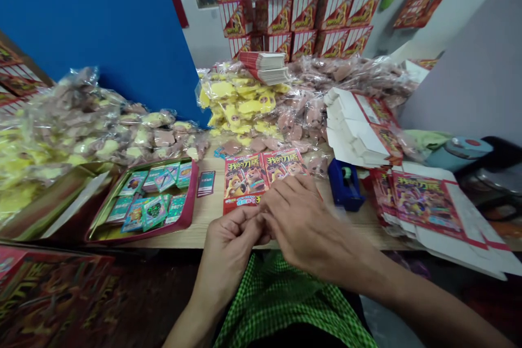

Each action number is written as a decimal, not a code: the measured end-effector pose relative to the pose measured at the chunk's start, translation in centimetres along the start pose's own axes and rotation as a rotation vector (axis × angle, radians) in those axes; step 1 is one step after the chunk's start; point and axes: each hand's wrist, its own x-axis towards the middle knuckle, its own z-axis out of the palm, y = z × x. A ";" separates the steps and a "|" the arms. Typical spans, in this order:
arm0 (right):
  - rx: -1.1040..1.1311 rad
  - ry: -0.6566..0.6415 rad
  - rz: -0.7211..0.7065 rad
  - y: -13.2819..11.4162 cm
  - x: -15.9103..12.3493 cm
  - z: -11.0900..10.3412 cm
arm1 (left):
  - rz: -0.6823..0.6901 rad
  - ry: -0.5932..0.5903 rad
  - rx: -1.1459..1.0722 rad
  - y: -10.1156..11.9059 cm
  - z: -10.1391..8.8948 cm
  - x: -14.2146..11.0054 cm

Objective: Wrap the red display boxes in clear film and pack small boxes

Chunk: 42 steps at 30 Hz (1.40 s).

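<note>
Grip: fingertips of the left hand (pixel 233 234) and right hand (pixel 294 216) pinched closed, meeting; whether anything is between them, I cannot tell.
Just beyond grip: two red printed cardboard packets (pixel 246 176) side by side on the pale wooden bench (pixel 210 204).
Left of grip: pink-rimmed metal tin (pixel 188 205) of green-and-blue cards (pixel 154 212).
Right of grip: blue plastic tape dispenser (pixel 345 187).
Farther beyond: bagged yellow pieces (pixel 240 106).

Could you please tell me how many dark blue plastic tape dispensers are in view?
1: the dark blue plastic tape dispenser stands on the pale wooden tabletop, between the right hand and the red-and-white cartons. Others could be hidden by the piles.
</note>
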 end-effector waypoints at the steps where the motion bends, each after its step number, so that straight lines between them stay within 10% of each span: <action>1: -0.028 0.010 -0.009 -0.3 0.1 0.2 | 0.025 0.003 0.024 0.0 0.1 -0.1; 17: 0.379 0.223 0.242 2.1 -0.4 1.6 | 0.082 0.137 0.071 -0.3 0.4 -0.7; 27: 0.828 -0.357 0.334 6.4 -6.7 -6.0 | 0.140 0.172 0.004 0.6 0.5 0.7; 36: 0.746 0.389 0.889 2.8 -11.1 -9.3 | 0.495 -0.114 0.280 -1.2 9.4 -2.4; 39: 0.954 0.382 0.781 0.9 -9.6 -8.7 | 0.533 -0.277 0.285 -2.2 10.9 -3.0; 42: 1.089 0.258 0.617 0.2 -8.9 -8.7 | 0.494 -0.191 0.247 -1.9 10.4 -1.5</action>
